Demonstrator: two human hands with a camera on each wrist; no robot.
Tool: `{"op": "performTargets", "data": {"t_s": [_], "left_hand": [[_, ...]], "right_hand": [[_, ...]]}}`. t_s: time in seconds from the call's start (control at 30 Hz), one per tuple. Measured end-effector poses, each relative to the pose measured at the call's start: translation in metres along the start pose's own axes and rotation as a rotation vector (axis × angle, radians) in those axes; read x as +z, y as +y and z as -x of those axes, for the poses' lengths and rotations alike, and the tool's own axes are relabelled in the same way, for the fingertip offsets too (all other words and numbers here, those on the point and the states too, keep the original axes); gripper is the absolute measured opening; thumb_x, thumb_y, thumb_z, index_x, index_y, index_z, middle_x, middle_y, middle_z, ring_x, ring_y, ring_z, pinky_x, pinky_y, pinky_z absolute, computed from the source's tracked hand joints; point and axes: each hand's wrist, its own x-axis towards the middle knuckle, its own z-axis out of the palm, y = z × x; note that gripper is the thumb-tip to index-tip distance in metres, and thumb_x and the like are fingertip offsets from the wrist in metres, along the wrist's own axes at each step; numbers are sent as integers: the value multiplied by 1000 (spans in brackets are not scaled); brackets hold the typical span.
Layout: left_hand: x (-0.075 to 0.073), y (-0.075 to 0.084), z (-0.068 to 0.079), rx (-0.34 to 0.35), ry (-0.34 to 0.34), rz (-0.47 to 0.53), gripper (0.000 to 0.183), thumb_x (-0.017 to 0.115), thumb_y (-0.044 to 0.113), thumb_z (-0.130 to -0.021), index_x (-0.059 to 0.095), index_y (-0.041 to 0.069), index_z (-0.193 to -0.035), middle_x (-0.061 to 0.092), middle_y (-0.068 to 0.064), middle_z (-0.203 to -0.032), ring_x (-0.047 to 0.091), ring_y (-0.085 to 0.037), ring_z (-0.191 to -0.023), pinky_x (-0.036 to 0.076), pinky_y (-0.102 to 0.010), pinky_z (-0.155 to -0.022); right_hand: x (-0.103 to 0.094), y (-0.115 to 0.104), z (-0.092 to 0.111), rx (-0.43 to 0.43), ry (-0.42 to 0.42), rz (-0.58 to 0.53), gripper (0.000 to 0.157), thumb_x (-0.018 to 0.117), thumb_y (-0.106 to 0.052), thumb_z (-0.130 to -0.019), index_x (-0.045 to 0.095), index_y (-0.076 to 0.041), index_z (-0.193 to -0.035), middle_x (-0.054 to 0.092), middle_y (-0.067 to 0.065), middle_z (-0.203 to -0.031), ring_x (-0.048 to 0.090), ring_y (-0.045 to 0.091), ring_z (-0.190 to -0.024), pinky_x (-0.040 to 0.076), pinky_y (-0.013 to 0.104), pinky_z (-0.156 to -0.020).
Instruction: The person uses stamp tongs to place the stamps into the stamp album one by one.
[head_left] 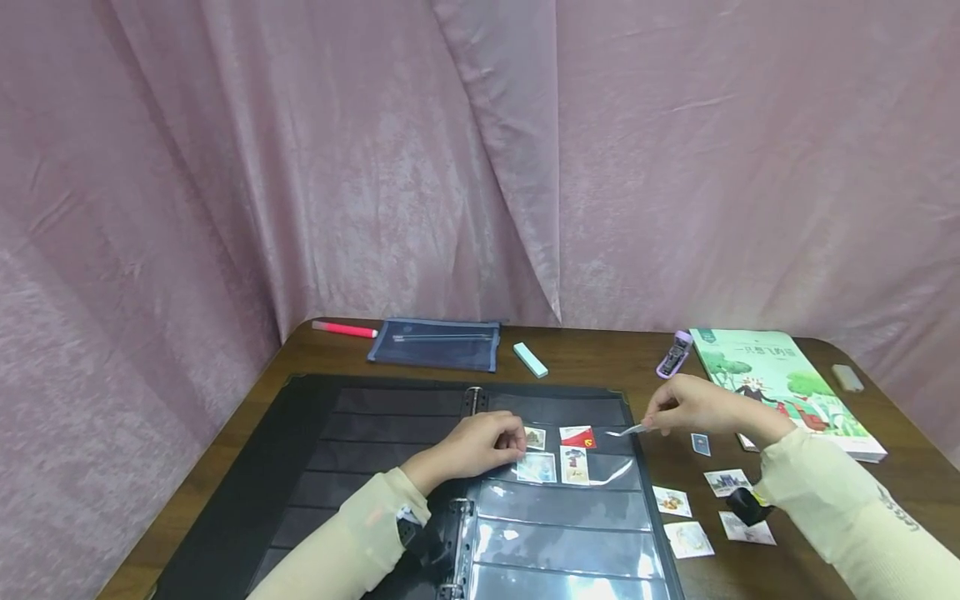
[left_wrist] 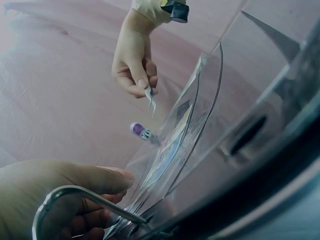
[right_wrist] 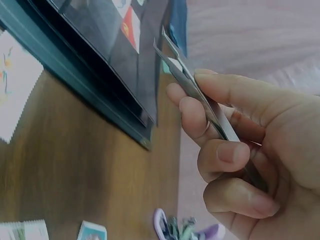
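Note:
An open black stamp album (head_left: 300, 467) lies on the table, its right side bearing a clear pocket page (head_left: 562, 508). Behind the film of that page sit several stamps, among them a red and white stamp (head_left: 577, 437) and a blue-toned stamp (head_left: 536, 467). My left hand (head_left: 480, 446) is at the page's inner side and pinches the clear plastic (left_wrist: 142, 167) between thumb and curled fingers. Beyond the page's right edge, my right hand (head_left: 693, 408) grips metal tweezers (right_wrist: 200, 95). The tweezers' tips stand slightly apart with nothing between them, pointing toward the page.
Several loose stamps (head_left: 688, 540) lie right of the album, with a small blue stamp (head_left: 701, 444) above them. Behind are a red marker (head_left: 345, 330), a blue mesh pouch (head_left: 435, 354), a pale blue stick (head_left: 530, 360), a purple object (head_left: 674, 354), a green book (head_left: 787, 383) and an eraser-like block (head_left: 847, 377).

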Motion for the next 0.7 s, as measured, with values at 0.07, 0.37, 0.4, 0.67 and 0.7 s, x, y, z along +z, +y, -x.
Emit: {"op": "performTargets", "data": {"t_s": [0.07, 0.37, 0.4, 0.67, 0.7], "left_hand": [[0, 0, 0, 0, 2, 4, 11, 65, 25, -81, 55, 26, -77, 51, 13, -74, 46, 2, -66, 37, -13, -61], [-1, 1, 1, -2, -1, 18, 10, 65, 24, -81, 55, 25, -78, 51, 13, -76, 46, 3, -67, 39, -13, -62], [-1, 1, 1, -3, -1, 19, 10, 65, 24, -81, 55, 25, -78, 51, 13, -76, 46, 3, -67, 39, -13, -62], [-1, 2, 0, -9, -4, 14, 10, 65, 23, -81, 56, 25, -78, 51, 13, -76, 46, 3, -68, 38, -13, -63], [-2, 2, 0, -7, -4, 15, 10, 65, 23, -81, 56, 25, -78, 51, 13, -75, 46, 3, -68, 38, -13, -63]], "right_hand": [[-4, 2, 4, 4, 7, -8, 21, 62, -23, -82, 68, -4, -80, 59, -3, -61, 41, -1, -51, 36, 19, -47], [-20, 14, 24, 15, 35, 21, 23, 61, -27, -84, 68, -5, -83, 64, -2, -67, 41, -3, -53, 36, 19, -48], [-21, 15, 26, 20, 40, 31, 23, 60, -27, -84, 68, -5, -84, 65, -1, -69, 42, -3, -54, 37, 19, -50], [-27, 32, 44, 22, 96, 81, 18, 59, -22, -85, 68, -6, -84, 61, -5, -68, 37, -3, -54, 34, 19, -49], [-27, 35, 46, 28, 105, 81, 17, 59, -21, -85, 68, -6, -84, 61, -5, -68, 36, -3, -53, 34, 20, -48]]}}
